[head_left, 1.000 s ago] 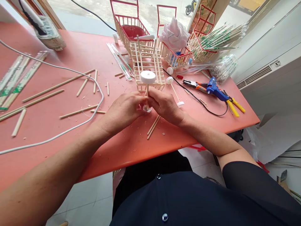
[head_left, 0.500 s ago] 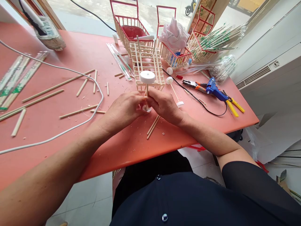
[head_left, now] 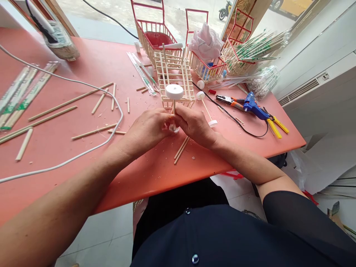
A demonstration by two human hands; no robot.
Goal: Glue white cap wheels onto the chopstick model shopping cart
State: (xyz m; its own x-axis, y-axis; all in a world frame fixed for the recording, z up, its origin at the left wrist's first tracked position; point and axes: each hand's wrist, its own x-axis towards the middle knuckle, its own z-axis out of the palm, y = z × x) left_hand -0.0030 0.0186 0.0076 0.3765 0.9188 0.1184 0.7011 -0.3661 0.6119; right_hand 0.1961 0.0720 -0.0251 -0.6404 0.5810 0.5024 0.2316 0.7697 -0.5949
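Note:
Between my hands a thin wooden stick (head_left: 174, 106) stands upright, with a white bottle cap (head_left: 174, 91) on its top end. My left hand (head_left: 151, 126) and my right hand (head_left: 194, 124) both pinch it, fingertips meeting. Below the fingers a second cap (head_left: 174, 129), whitish and partly hidden, sits at the stick's lower end near the table. Just beyond lies a frame of glued sticks (head_left: 175, 78). To the right of my right hand, another stick (head_left: 206, 110) joins two white caps. Two loose sticks (head_left: 181, 150) lie under my right wrist.
Small stick carts with red trim (head_left: 158, 37) stand at the back, one holding white cloth (head_left: 206, 40), another wrapped chopsticks (head_left: 261, 46). A blue glue gun (head_left: 254, 105) and pliers (head_left: 230, 101) lie right. A white cable (head_left: 83, 79) crosses the left side among cut sticks (head_left: 69, 101).
Both hands keep the same pinch on the capped stick, almost unmoved. The whole view has shifted very slightly.

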